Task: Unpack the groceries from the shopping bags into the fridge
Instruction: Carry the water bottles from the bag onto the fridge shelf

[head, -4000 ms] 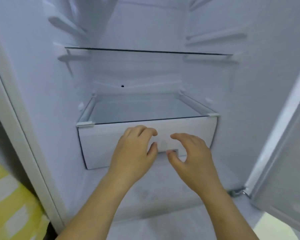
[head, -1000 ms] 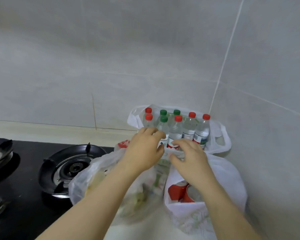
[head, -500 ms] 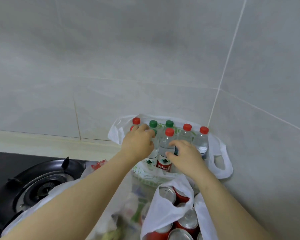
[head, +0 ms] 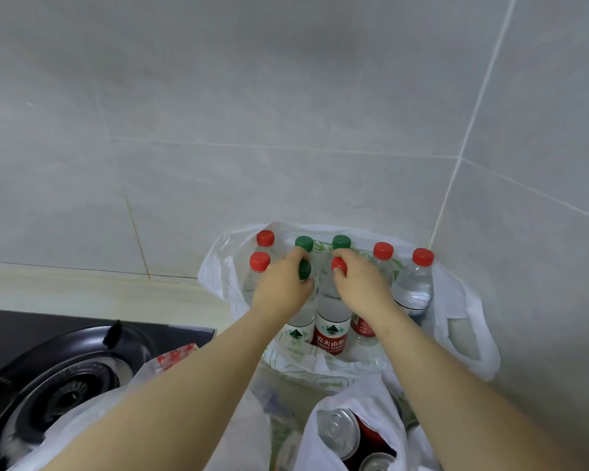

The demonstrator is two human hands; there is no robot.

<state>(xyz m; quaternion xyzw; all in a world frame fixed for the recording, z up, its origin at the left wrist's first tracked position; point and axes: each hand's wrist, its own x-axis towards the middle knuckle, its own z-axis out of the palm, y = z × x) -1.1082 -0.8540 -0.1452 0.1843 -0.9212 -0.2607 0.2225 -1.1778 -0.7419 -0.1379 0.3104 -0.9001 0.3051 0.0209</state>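
Head view: left hand (head: 281, 288) now curled round the neck of the green-capped bottle (head: 305, 270), right hand (head: 363, 285) pinching the top of the red-capped bottle (head: 330, 316), both bottles upright in the white bag (head: 470, 321) at the wall corner; half a second ago I saw them only reaching, so I judge lift-out begins

Counter (head: 92, 295) w/ shopping bags (head: 471, 338), gas hob (head: 65, 385)

Home kitchen. A gas burner (head: 65, 397) is sitting on a black hob (head: 31, 329) under grey wall tiles (head: 252, 130). Grocery bags (head: 470, 338) are crowding the corner.
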